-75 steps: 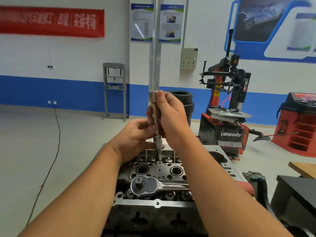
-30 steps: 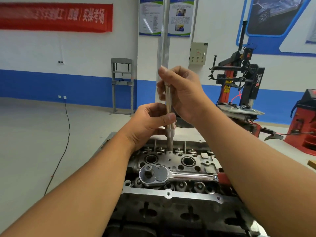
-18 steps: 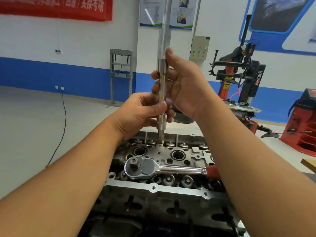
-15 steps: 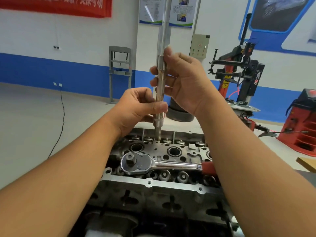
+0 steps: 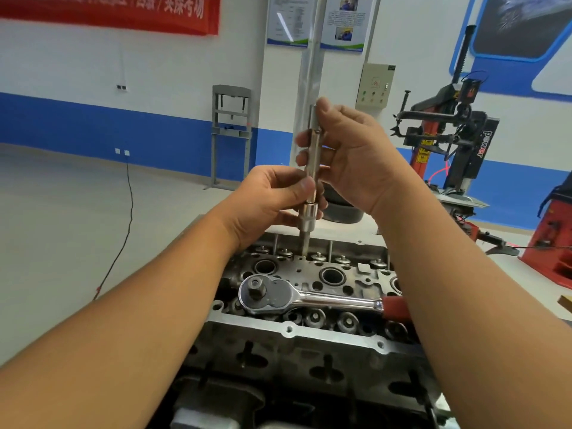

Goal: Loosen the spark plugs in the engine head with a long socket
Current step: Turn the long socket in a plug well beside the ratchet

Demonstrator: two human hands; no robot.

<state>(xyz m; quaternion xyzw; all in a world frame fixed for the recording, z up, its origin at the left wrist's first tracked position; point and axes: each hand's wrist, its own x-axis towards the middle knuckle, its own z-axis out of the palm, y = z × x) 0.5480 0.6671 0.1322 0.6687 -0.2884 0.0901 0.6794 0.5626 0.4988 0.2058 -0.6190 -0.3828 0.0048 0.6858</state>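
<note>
Both hands, left hand & right hand, gripping long socket, slim chrome, upright, collared ends

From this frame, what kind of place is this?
Likely an auto repair training workshop: a red-and-black tyre changer machine stands by the wall, a bare grey metal engine cylinder head sits on the bench, with a chrome ratchet wrench on it.

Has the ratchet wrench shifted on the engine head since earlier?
No. The ratchet wrench lies across the engine head as before, its round end just in front of the left plug bore; only the camera moved.
</note>
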